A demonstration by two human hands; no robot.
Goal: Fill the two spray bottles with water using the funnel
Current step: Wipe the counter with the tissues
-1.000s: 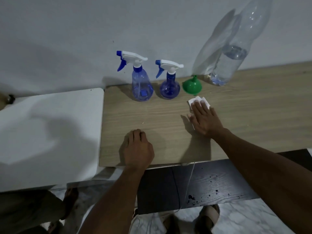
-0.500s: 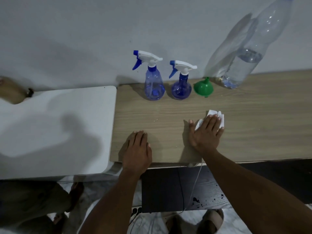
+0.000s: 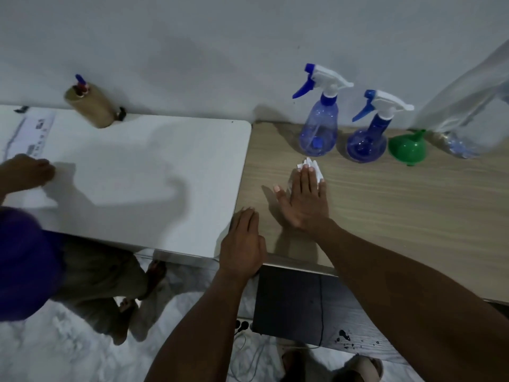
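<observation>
Two blue spray bottles with white trigger heads stand against the wall on the wooden table point(image 3: 413, 205): a taller pale one point(image 3: 319, 130) and a rounder dark one point(image 3: 366, 142) to its right. A green funnel point(image 3: 407, 147) sits upside down beside them, then a large clear water bottle point(image 3: 465, 119), partly cut off by the frame edge. My right hand point(image 3: 303, 199) presses flat on a white tissue point(image 3: 311, 168) in front of the pale bottle. My left hand point(image 3: 242, 241) rests flat on the table's front left corner.
A white table point(image 3: 137, 175) adjoins the wooden one on the left, with a brown cylinder point(image 3: 91, 108) by the wall. Another person's hand point(image 3: 24, 172) touches that table at far left. A dark panel point(image 3: 292, 304) and cables lie below.
My right hand has slid the tissue leftward across the table to a spot in front of the pale bottle. The camera has swung left, revealing another person at the white table.
</observation>
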